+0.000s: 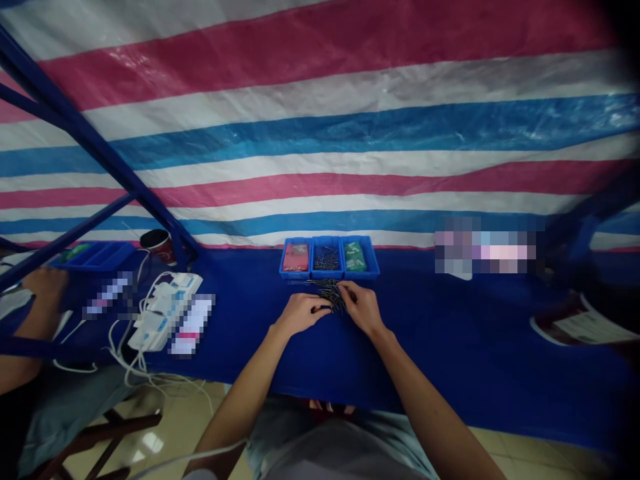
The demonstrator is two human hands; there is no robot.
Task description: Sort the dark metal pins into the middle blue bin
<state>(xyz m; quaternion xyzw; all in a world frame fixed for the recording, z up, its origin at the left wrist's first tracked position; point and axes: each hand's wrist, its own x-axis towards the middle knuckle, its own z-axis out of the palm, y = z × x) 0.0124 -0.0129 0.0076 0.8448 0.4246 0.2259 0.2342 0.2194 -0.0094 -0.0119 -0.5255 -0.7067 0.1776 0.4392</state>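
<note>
Down at the bottom edge, a grey top point(330, 457) fills the near middle, and a white cable point(200, 455) crosses the left forearm; both forearms reach up to the centre of the frame, over a blue tabletop point(430, 360); and here is the action, a loose pile of thin, dark screw-like pieces point(329, 289), lying just below three blue bins!

The left hand point(303, 313) is curled at the pile's lower left, fingertips right up against it; the right hand point(363, 307) is bent in from the other side, thumb and fingers drawn close together at the pile's right edge; whether either one grips a piece, I cannot tell.

Over at lower left, a white power strip point(167, 310) lies amid tangled cables; another person's hand point(50, 287) rests near the left edge; at far right sits a dark red item with a pale label point(595, 323).

Beyond the pile, the left bin point(295, 275) carries pink contents, the middle bin point(327, 275) similar dark pieces, the right bin point(361, 275) green ones; a dark cup point(159, 247) stands centre-left; behind it all, a striped tarpaulin point(350, 147) spans the upper frame.
</note>
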